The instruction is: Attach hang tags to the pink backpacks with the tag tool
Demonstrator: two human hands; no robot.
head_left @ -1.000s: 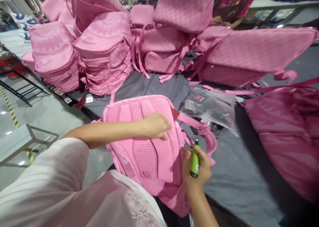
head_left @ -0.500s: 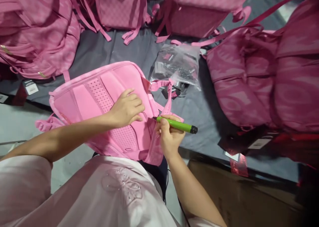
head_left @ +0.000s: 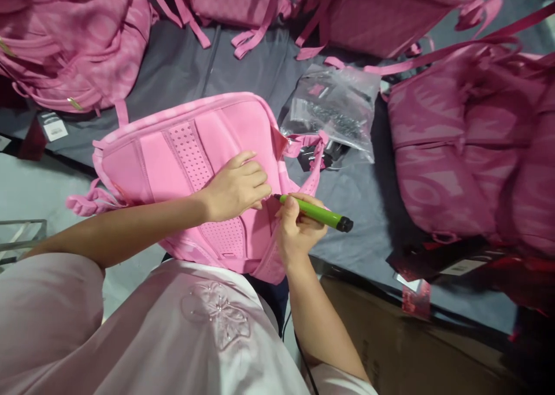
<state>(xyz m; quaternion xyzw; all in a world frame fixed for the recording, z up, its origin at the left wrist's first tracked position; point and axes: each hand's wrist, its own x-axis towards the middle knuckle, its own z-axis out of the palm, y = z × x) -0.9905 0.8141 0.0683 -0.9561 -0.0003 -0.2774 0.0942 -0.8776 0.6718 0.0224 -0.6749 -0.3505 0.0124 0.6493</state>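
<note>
A pink backpack (head_left: 151, 178) lies on the dark cloth-covered table with its padded back panel up, its near edge against my body. My left hand (head_left: 236, 189) rests on the panel, fingers bent and thumb and forefinger drawn together at its right side. Whatever may be between those fingertips is too small to make out. In my right hand (head_left: 299, 224) is a green marker pen (head_left: 321, 213) with black ends. Its narrow dark end points left, close to my left fingertips. Beneath the right hand runs a pink shoulder strap (head_left: 271, 256).
A clear plastic bag (head_left: 333, 103) of small parts lies beyond the backpack, with black pieces (head_left: 310, 158) beside it. Other pink backpacks stand left (head_left: 95, 54), at the back (head_left: 381, 22) and right (head_left: 446, 158). A cardboard box (head_left: 390, 337) is below the table edge.
My left fingers have drawn together and come closer to the pen's dark end. The pen stays in my right hand. The view has shifted slightly.
</note>
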